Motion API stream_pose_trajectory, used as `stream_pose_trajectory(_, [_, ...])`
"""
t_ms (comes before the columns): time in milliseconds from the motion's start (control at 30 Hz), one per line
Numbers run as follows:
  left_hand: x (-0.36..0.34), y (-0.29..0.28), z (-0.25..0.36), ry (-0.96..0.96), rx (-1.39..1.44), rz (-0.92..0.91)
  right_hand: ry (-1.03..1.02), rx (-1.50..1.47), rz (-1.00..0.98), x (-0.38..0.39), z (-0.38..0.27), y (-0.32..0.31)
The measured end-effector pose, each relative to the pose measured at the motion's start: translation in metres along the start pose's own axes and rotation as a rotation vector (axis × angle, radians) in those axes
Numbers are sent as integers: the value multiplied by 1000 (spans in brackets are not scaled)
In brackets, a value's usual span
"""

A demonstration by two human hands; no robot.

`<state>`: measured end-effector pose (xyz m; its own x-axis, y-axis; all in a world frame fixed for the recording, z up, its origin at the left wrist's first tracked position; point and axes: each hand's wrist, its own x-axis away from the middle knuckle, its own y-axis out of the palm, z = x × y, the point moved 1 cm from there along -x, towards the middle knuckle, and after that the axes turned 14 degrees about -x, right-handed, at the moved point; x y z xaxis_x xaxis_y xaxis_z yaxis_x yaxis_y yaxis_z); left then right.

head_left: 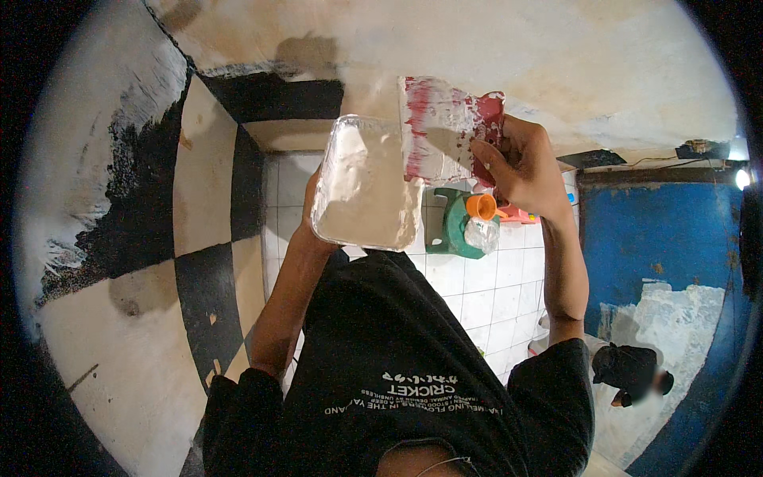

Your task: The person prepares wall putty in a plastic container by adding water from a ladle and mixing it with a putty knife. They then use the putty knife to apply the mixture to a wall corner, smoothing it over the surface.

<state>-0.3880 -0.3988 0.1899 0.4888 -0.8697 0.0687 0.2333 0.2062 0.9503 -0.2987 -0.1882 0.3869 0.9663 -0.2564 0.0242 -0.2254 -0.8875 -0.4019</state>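
My left hand [312, 213] holds up a rectangular tub [320, 215] from its left side; most of the fingers are hidden behind it. Smooth off-white paste [366, 191] fills the tub, and some is smeared on its rim. In my right hand [520, 168] is a wide red putty spreader [491, 111], pinched with the thumb on its near face. White paste coats much of the blade. Its left edge is at the tub's right rim; whether they touch I cannot tell.
Wall with black and cream squares [205, 167] rises at left; a patchy cream wall [556, 48] lies ahead. Below, on white floor tiles [509, 278], stand a green container [455, 226], an orange cup [481, 207] and a clear bag [482, 236]. Another person [632, 372] is near the blue surface [652, 230].
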Motion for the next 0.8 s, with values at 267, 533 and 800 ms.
stream_pose_trajectory(267, [-10, 18, 5, -141, 126, -22, 78, -93, -60, 14, -2, 9])
stream_pose_trajectory(533, [-18, 22, -7, 77, 146, -133, 42, -240, 95, 23, -6, 36])
stream_pose_trajectory(800, [-16, 25, -8, 47, -3, 72, -706, 202, 21, 23, 21, 39])
